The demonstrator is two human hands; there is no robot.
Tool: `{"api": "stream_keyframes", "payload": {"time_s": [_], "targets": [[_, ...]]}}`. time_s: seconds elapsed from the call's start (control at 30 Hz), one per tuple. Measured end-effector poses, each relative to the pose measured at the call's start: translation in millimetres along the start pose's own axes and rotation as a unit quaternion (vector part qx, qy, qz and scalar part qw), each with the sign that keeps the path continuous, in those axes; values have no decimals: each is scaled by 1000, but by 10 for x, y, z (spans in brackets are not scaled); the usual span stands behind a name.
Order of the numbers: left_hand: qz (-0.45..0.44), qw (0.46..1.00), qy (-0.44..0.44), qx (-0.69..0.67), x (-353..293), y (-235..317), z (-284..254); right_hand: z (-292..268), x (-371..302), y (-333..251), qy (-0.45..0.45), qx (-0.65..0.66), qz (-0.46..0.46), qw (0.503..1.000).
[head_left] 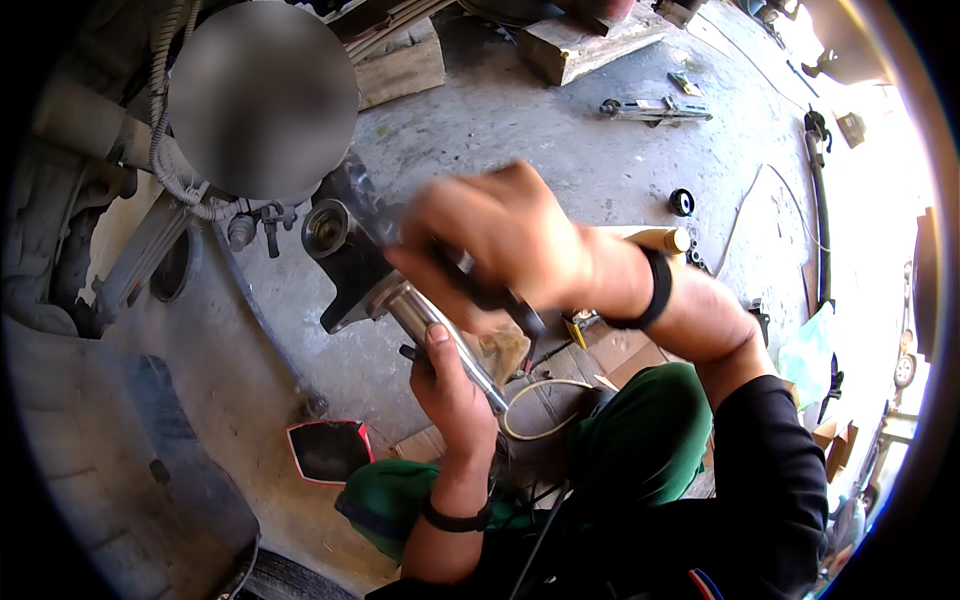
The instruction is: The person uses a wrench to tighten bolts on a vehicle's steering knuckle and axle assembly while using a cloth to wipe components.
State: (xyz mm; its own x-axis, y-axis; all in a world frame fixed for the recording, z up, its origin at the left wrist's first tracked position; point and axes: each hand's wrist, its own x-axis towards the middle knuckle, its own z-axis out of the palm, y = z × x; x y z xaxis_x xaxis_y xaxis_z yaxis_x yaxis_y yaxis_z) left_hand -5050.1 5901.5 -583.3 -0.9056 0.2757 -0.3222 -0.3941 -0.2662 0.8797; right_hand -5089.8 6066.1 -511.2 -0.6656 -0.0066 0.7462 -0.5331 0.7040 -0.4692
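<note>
My left hand (pixel 455 400) is closed around a shiny steel pin (pixel 470 362), its thumb lying along the side. The pin slants up to the left, and its upper end meets a dark metal knuckle (pixel 345 285) that has a round bore. Above the pin, my right hand (pixel 500 235) is smeared by motion. Its fingers are curled around a dark tool (pixel 528 318), whose end shows below the palm; its kind cannot be made out. A tan rag or lump (pixel 502 350) is visible just behind the pin.
Vehicle parts and a ribbed hose (pixel 158 110) crowd the left. A red-edged box (pixel 330 450) sits near my left knee. Wooden blocks (pixel 590 45), a metal jack-like tool (pixel 655 110) and a black ring (pixel 681 202) lie on the concrete floor. Cardboard (pixel 625 352) lies by my right knee.
</note>
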Motion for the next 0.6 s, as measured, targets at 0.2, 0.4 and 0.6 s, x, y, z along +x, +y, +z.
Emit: {"api": "stream_keyframes", "payload": {"time_s": [0.2,0.4,0.6], "targets": [[-104,993,21,42,-169,107,97,213,1098,524,-33,-89,242,966],[-90,996,-10,7,-163,123,13,517,1027,847,-112,-109,231,960],[-78,997,-4,2,-150,58,46,252,1137,529,-367,-99,262,887]]}}
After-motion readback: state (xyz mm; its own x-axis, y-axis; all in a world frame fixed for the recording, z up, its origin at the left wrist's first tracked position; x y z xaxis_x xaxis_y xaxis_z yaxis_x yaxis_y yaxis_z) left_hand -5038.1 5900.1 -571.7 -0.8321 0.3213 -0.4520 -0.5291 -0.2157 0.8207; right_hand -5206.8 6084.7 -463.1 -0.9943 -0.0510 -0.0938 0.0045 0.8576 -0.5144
